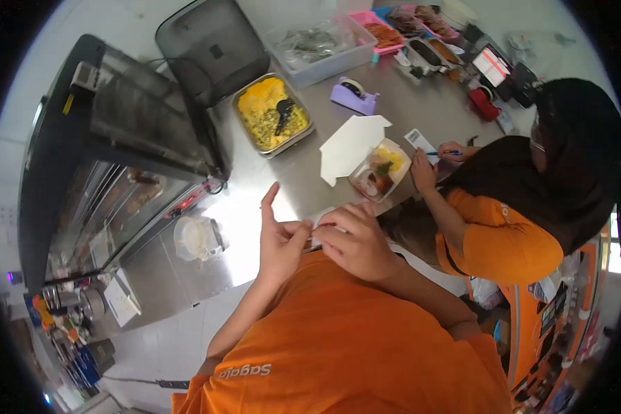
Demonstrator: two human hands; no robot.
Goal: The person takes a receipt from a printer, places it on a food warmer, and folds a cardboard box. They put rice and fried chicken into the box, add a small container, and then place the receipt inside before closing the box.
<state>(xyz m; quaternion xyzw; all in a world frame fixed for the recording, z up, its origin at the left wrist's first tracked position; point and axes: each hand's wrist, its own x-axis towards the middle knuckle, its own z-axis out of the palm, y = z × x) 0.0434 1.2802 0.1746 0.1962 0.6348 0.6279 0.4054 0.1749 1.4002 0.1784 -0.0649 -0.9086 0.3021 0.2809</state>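
Note:
My left hand (283,241) is in front of my body, thumb and fingers pinched together while one finger points up. Close beside it, my right hand (355,238) is closed too, with curled fingertips almost meeting the left thumb. A bit of something white shows between the hands, too small and covered to name. Beyond my right hand stands an opened paper food box (386,162) holding yellow rice and a dark piece of food, its white lid (352,145) folded back. A metal tray (303,134) of yellow rice with a black spoon (283,114) sits further back.
At left is a glass-fronted display warmer (131,145). A clear tub (199,238) stands beside it. Behind are a purple tape dispenser (355,96) and a plastic bin (324,62). A co-worker (510,234) at right writes on a paper slip (419,142).

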